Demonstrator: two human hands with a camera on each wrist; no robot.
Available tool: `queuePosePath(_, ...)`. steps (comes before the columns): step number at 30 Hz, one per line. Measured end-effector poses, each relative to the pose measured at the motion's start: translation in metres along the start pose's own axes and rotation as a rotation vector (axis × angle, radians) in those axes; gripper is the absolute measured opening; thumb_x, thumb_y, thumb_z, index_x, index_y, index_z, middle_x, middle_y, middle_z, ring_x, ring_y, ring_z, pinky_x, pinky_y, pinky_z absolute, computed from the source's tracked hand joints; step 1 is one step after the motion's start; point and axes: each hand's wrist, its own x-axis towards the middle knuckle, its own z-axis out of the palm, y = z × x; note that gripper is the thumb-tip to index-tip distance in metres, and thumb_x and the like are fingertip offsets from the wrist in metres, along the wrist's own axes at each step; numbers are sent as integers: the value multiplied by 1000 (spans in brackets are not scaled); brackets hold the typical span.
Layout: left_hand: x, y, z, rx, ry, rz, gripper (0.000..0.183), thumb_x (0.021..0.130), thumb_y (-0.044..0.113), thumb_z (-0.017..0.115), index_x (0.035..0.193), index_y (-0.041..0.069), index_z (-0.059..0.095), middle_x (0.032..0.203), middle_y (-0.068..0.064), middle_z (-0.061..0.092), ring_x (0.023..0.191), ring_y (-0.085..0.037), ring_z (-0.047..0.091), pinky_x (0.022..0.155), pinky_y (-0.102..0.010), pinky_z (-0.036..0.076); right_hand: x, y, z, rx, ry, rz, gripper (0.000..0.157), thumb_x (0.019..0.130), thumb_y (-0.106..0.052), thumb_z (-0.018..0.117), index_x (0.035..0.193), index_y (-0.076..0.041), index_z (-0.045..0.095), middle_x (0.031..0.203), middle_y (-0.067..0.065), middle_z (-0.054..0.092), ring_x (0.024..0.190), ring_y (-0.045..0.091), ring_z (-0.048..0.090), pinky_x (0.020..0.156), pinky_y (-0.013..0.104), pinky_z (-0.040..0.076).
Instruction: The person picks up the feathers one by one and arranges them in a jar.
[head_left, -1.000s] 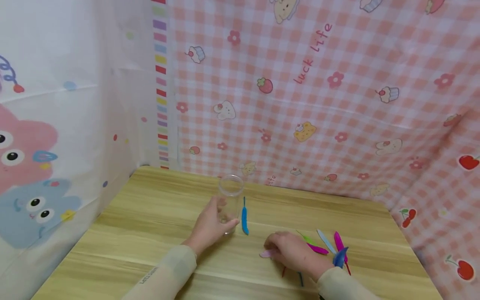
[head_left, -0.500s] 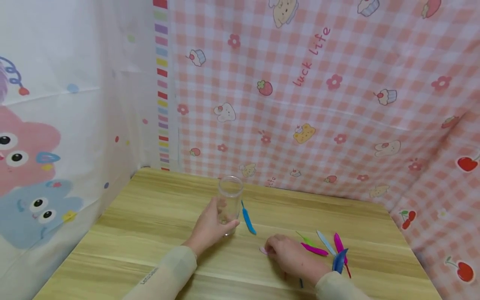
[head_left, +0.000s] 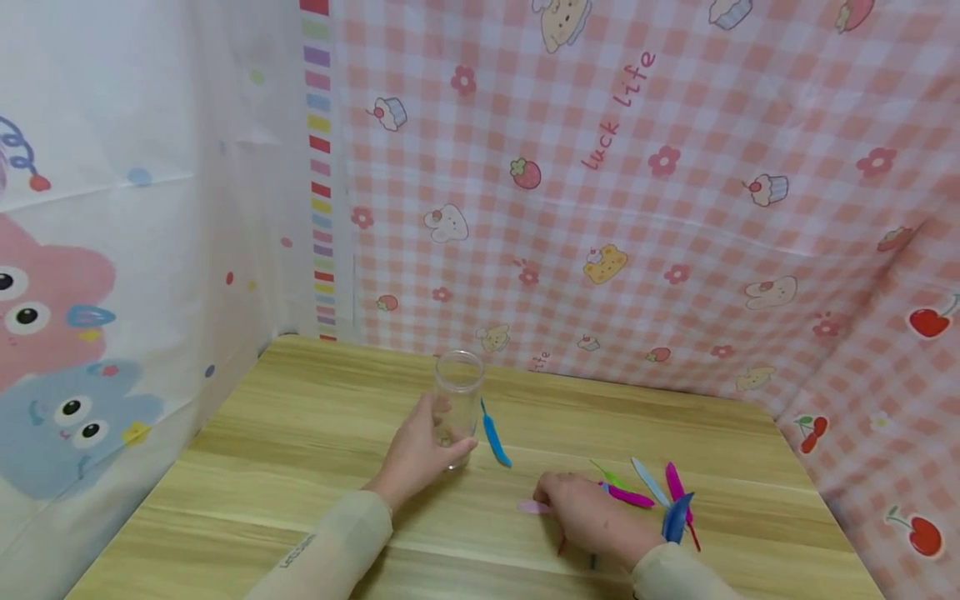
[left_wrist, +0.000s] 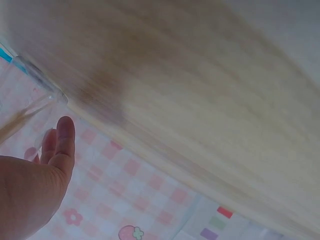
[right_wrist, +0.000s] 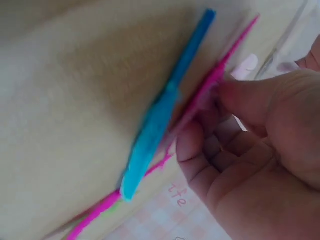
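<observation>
My left hand [head_left: 422, 446] holds a tall clear cup [head_left: 459, 377] upright on the wooden table, thumb on its near side and fingers behind. In the left wrist view, only part of this hand [left_wrist: 40, 180] and the cup's edge show. Low over the table, my right hand [head_left: 585, 508] pinches a magenta feather [right_wrist: 202, 97] between thumb and fingertips in the right wrist view. A turquoise feather [right_wrist: 152, 135] lies alongside it. A pale pink feather [head_left: 532, 506] sticks out by the fingertips. Red and dark stems show beneath the palm, their other ends hidden.
Beside the cup lies a blue feather [head_left: 495, 437]. Right of my right hand are a magenta feather [head_left: 630, 495], a light blue one [head_left: 649, 481], another magenta one [head_left: 676, 483] and a dark blue one [head_left: 677, 518]. Patterned cloths [head_left: 570, 208] rise behind the table [head_left: 315, 417].
The blue feather beside the cup has turned, its lower end now farther right. My right hand has shifted slightly over the feathers beneath it. The left hand and cup stay put.
</observation>
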Motion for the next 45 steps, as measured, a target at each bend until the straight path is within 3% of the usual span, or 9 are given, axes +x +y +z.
queuePosePath(6, 1, 0, 0, 13, 5, 9, 72, 91, 32, 87, 146, 8, 47, 153, -17, 59, 138, -40, 62, 108, -57, 58, 0, -5, 10, -17, 159, -84, 4, 106, -14, 67, 106, -17, 65, 96, -7, 65, 85, 5, 58, 76, 29, 58)
queuePosePath(9, 2, 0, 0, 17, 10, 13, 72, 91, 32, 87, 146, 8, 47, 153, -17, 59, 138, -40, 62, 108, -58, 58, 2, -10, 12, -32, 218, -93, 4, 105, -19, 69, 106, -16, 67, 99, -7, 66, 89, 7, 62, 79, 29, 59)
queuePosePath(13, 2, 1, 1, 17, 12, 24, 70, 91, 32, 88, 144, 8, 48, 152, -17, 60, 137, -40, 62, 108, -58, 58, 4, -16, 12, -34, 197, -42, 9, 101, -16, 74, 108, -16, 68, 104, -5, 67, 97, 11, 64, 86, 36, 62)
queuePosePath(16, 2, 0, 2, 21, 13, 32, 69, 91, 33, 87, 143, 8, 48, 151, -17, 61, 137, -40, 62, 109, -59, 57, 5, -21, 11, 10, 174, -1, 10, 102, -15, 73, 110, -16, 67, 102, -2, 66, 91, 11, 62, 81, 36, 62)
queuePosePath(23, -1, 1, 2, 21, 13, 22, 68, 91, 30, 87, 142, 8, 49, 150, -18, 61, 136, -41, 63, 109, -58, 57, 6, -28, 12, 63, 152, -29, 5, 105, -11, 66, 110, -13, 65, 95, 1, 71, 83, 8, 61, 73, 31, 59)
queuePosePath(30, -1, -2, 4, 27, 7, 22, 69, 91, 33, 87, 143, 8, 49, 151, -18, 61, 135, -41, 63, 108, -59, 57, 4, -29, 19, 79, 156, 35, 9, 112, -17, 56, 115, -17, 64, 105, -1, 70, 98, 16, 60, 90, 43, 60)
queuePosePath(35, -2, -1, 2, 26, 6, 15, 69, 91, 34, 87, 143, 9, 49, 152, -17, 60, 137, -40, 62, 109, -59, 57, 5, -27, 19, 304, 281, 45, 16, 112, -5, 52, 124, -11, 60, 115, 6, 70, 109, 19, 67, 97, 42, 62)
queuePosePath(39, -3, 0, 1, 20, 1, 9, 69, 91, 34, 87, 143, 9, 48, 153, -16, 59, 137, -39, 62, 110, -58, 56, 5, -26, 13, 543, 383, 85, 17, 110, -1, 54, 125, -4, 59, 104, 8, 67, 92, 17, 65, 81, 27, 61)
queuePosePath(45, -4, 1, 1, 24, 5, 13, 71, 92, 33, 87, 146, 8, 47, 153, -16, 59, 137, -39, 62, 109, -57, 57, 7, -25, -4, 827, 439, 198, 35, 106, 1, 61, 141, -1, 61, 120, 15, 70, 89, 16, 68, 70, 20, 58)
